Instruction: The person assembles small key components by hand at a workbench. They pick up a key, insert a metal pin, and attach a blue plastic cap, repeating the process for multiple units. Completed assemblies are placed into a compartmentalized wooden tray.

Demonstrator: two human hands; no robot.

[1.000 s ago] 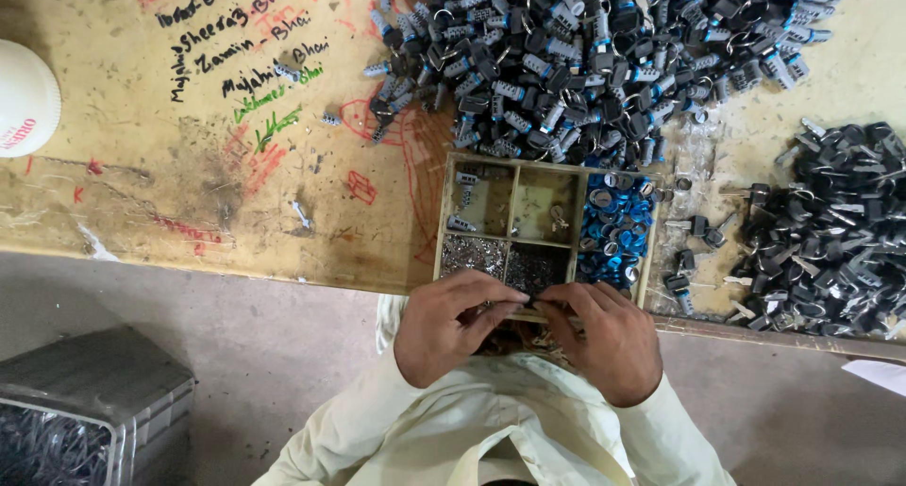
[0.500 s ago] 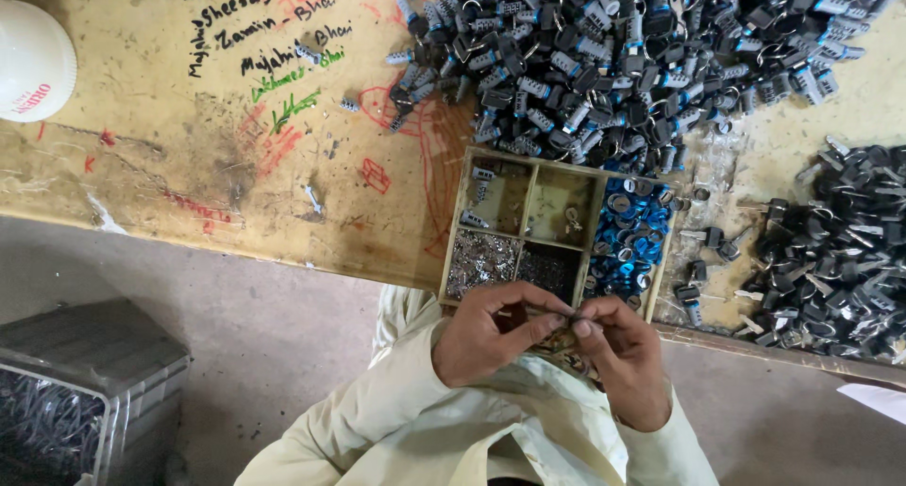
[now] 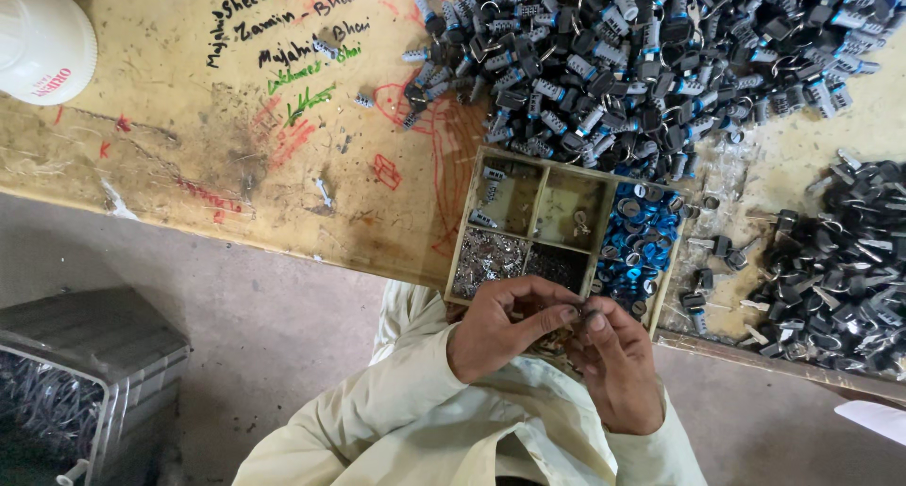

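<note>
The worktop (image 3: pixel 170 156) is worn yellow, scrawled with black, green and red marker. Blue rings (image 3: pixel 634 245) fill one compartment of a pale wooden tray (image 3: pixel 460 250), behind it lies a heap of black-and-silver lock parts (image 3: pixel 623 52). The sleeves (image 3: pixel 377 420) are pale cream, the cap (image 3: pixel 42 38) white.

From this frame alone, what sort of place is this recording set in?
Most likely a small assembly workshop for lock parts. A scuffed wooden workbench carries a big heap of small lock cylinders with keys, and a divided wooden tray sorts tiny metal pieces and blue rings. Both hands work a small part together.

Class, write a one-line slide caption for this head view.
Both hands pinch a small part beside a divided tray on a scribbled workbench.
</note>
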